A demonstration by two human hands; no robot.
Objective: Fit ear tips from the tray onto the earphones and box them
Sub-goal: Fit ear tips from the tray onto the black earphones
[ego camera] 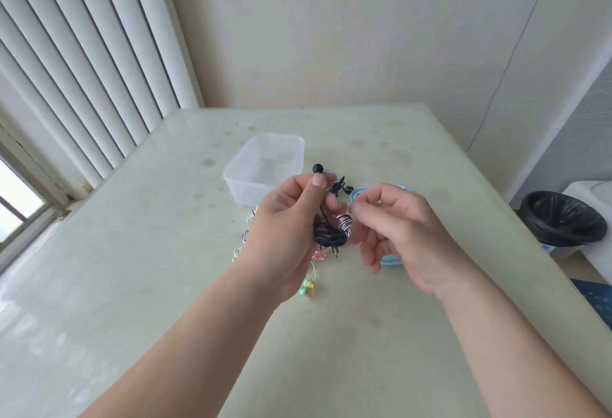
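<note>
Blinds (82,63) fill the nine-to-eleven o'clock side, and the pale green table (165,285) spreads beneath. Toward twelve o'clock sits the clear plastic box (265,166), open and apparently empty. Just below it the left hand (284,235) is closed around a bundled black earphone cable (329,235), with one black earbud (317,168) pinched upright between thumb and forefinger, poking above the thumbnail. Under that hand lie more coiled earphones on the table, including a green-and-yellow pair (307,288) at six o'clock of it. Moving right, the right hand (397,229) has thumb and forefinger pressed together with the other fingers loosely curled; whether a tip sits in that pinch I cannot tell, it is too small to see. Behind this hand the blue tray (359,192) peeks out. At three o'clock stands a black-lined bin (563,219). Likely trouble: a tiny tip could slip from the pinch and bounce off the smooth table, or go on crooked because the bud sits loosely gripped.
</note>
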